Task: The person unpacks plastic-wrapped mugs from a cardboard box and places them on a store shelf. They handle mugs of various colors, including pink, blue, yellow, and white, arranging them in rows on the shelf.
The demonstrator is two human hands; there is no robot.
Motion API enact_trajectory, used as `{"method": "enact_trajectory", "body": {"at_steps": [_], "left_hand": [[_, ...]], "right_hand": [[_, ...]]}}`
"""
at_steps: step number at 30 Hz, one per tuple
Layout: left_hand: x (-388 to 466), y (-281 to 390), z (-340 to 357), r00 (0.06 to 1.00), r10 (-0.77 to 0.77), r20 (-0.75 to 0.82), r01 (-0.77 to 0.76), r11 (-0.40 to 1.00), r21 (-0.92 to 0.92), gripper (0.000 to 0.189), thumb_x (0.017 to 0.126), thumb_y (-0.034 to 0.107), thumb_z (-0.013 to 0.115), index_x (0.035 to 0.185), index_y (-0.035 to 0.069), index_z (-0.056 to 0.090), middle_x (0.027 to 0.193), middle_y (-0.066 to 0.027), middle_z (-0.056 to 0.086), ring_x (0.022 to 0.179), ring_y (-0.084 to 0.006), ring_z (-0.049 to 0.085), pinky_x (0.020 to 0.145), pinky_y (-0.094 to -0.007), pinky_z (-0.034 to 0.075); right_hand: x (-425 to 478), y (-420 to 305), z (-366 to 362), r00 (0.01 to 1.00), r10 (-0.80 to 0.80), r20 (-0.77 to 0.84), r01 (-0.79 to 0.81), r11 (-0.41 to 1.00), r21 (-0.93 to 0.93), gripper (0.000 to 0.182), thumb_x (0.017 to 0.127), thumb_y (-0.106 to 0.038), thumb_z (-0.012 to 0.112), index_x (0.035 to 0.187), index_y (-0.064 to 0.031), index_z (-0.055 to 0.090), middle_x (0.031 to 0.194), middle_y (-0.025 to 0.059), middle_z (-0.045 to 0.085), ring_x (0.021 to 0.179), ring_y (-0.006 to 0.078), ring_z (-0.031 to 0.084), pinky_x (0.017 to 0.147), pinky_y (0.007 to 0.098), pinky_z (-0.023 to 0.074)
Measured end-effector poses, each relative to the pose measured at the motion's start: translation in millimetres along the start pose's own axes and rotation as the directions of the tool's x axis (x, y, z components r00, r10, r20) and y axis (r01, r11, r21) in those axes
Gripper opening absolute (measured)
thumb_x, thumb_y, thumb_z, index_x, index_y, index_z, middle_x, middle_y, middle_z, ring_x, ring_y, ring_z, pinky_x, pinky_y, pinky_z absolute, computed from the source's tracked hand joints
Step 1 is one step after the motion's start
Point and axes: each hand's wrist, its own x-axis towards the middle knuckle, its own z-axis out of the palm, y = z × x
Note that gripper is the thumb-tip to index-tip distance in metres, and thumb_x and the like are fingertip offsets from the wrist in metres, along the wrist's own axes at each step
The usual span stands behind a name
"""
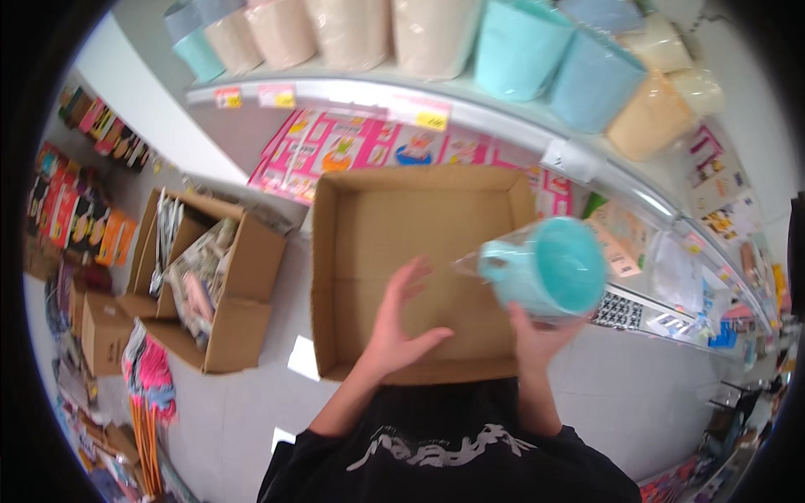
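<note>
Before me is a shallow cardboard box (402,220), its inside bare. My right hand (544,336) grips a turquoise plastic pitcher (522,276) with a handle, wrapped in clear film. The pitcher is tilted over the box's right side, with its round opening turned to the right and its handle to the left. My left hand (402,320) hovers over the left half of the box, fingers spread and thumb apart, holding nothing.
A shelf edge (490,122) with price tags curves ahead, bearing film-wrapped plastic containers (522,50). Pink printed cartons (352,144) lie below it. At left on the floor stand an opened cardboard box (251,270) of wrapped goods and several mops (148,402) with orange handles.
</note>
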Motion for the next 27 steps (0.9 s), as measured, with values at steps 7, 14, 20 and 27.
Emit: {"method": "enact_trajectory", "body": {"at_steps": [7, 14, 20, 27], "left_hand": [[-38, -27, -16, 0.958, -0.252, -0.137, 0.221, 0.953, -0.208, 0.066, 0.076, 0.013, 0.082, 0.132, 0.000, 0.049, 0.123, -0.0131, 0.058, 0.116, -0.0233, 0.056, 0.101, -0.0374, 0.043], [-19, -35, -30, 0.941, -0.282, -0.189, 0.270, 0.959, -0.084, 0.029, 0.100, 0.016, 0.051, 0.125, 0.001, 0.052, 0.120, -0.0106, 0.058, 0.113, -0.0191, 0.054, 0.100, -0.0337, 0.042], [5, -44, -47, 0.936, -0.221, -0.273, 0.242, 0.969, 0.048, 0.055, 0.104, 0.021, 0.042, 0.151, -0.001, 0.022, 0.152, -0.0203, 0.031, 0.141, -0.0299, 0.031, 0.116, -0.0397, 0.026], [29, -62, -63, 0.952, -0.034, -0.304, 0.210, 0.795, 0.569, 0.067, 0.096, 0.011, 0.056, 0.154, 0.001, 0.023, 0.158, -0.0254, 0.023, 0.144, -0.0416, 0.029, 0.113, -0.0482, 0.033]], "right_hand": [[-23, 27, 3, 0.478, 0.299, 0.826, -0.398, 0.912, -0.099, 0.127, 0.058, -0.023, 0.096, 0.154, -0.0028, 0.014, 0.154, 0.0158, 0.029, 0.143, 0.0281, 0.031, 0.116, 0.0418, 0.0275], [-14, 31, 35, 0.388, 0.274, 0.880, -0.285, 0.944, -0.168, 0.113, 0.056, -0.022, 0.096, 0.146, -0.0015, 0.030, 0.143, 0.0155, 0.046, 0.134, 0.0289, 0.045, 0.111, 0.0416, 0.0376], [-3, 44, 112, 0.542, 0.207, 0.814, -0.143, 0.978, -0.153, 0.103, 0.063, -0.019, 0.093, 0.144, -0.0042, 0.031, 0.139, 0.0143, 0.050, 0.128, 0.0270, 0.051, 0.104, 0.0402, 0.0440], [-30, 134, 210, 0.749, 0.042, 0.661, -0.018, 0.999, -0.043, 0.090, 0.072, -0.024, 0.087, 0.141, -0.0017, 0.032, 0.132, 0.0242, 0.054, 0.122, 0.0391, 0.056, 0.098, 0.0438, 0.0481]]}}
